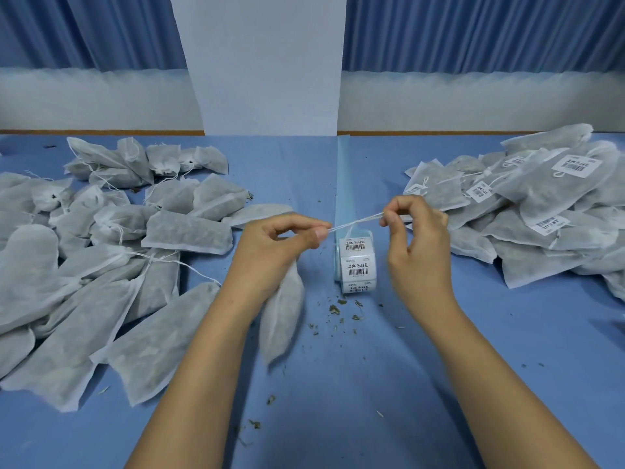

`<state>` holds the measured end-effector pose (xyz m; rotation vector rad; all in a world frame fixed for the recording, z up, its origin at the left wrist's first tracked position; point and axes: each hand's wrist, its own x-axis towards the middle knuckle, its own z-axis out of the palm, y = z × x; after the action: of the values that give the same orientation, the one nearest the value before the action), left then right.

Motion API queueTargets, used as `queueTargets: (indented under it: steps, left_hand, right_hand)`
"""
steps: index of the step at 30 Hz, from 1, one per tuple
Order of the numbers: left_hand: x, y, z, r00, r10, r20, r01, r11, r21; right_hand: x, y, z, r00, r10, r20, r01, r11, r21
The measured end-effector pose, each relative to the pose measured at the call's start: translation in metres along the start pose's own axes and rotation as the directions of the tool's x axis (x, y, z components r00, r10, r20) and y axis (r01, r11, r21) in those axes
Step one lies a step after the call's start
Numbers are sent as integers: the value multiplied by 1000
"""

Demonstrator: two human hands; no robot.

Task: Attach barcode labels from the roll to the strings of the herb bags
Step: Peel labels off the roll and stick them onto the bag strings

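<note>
Your left hand (280, 242) pinches the thin white drawstring (355, 221) between thumb and forefinger. The white mesh herb bag (282, 319) hangs below its palm toward the blue table (473, 367); whether it touches the table is hard to tell. Your right hand (416, 231) pinches the drawstring's far end, so it runs taut between both hands, just above the small upright roll of white barcode labels (355, 265) at the table's centre. No label sits on this drawstring yet.

Both hands are occupied, so peeling a label likely means releasing one end. The drawstring could then go slack and its strands part, and the sticker may fold crooked, catch your fingertips or crease the barcode.

The roll looks light. A sideways pull could tip it or drag it along its pale blue backing strip (345, 177).

Pulling harder on the drawstring might shake more herb through the mesh; dry green crumbs (338, 309) already lie beside the roll and could stick to the adhesive.

Mind the sorting too. The heap of unlabelled bags (101, 265) lies to your left and the heap of labelled bags (541, 204) to your right, so a careless drop would mix them.
</note>
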<state>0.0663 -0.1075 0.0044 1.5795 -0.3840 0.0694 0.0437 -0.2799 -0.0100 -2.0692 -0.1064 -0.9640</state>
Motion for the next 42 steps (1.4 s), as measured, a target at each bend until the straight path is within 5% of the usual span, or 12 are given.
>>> queueTargets:
  steps: [9,11,17,22,26,33,36,39,42]
  left_hand:
    - [-1,-8,-10,960,-215,180,167,953,251]
    - [1,-7,-13,960,-240,145,216,963,164]
    - [4,-6,-17,952,-304,40,306,950,-63]
    - [5,-6,-10,948,-280,-151,270,959,-82]
    - [5,-5,-4,933,-274,-231,233,953,-193]
    - [5,0,-4,987,-156,-47,136,946,-295]
    - [1,-4,-7,1000,10,9,-10,999,-32]
    - [3,-8,-7,969,216,-118,-182,952,244]
    - [8,-13,-8,883,429,-189,-301,828,474]
  right_hand:
    - [0,-3,-4,992,123,-26,-122,992,44]
    - [-1,-8,-4,993,104,-59,-101,993,59]
    - [-14,-28,2,974,-197,-113,201,979,20]
    - [-30,-39,18,897,-438,63,442,892,-92]
    - [-32,-38,27,870,-450,202,485,855,-184]
    - [-30,-28,26,900,-322,293,361,928,-91]
    - [-27,-27,24,897,-251,365,273,962,-9]
    - [-16,-21,14,913,-169,372,148,985,85]
    - [5,-1,-5,952,192,241,-217,972,84]
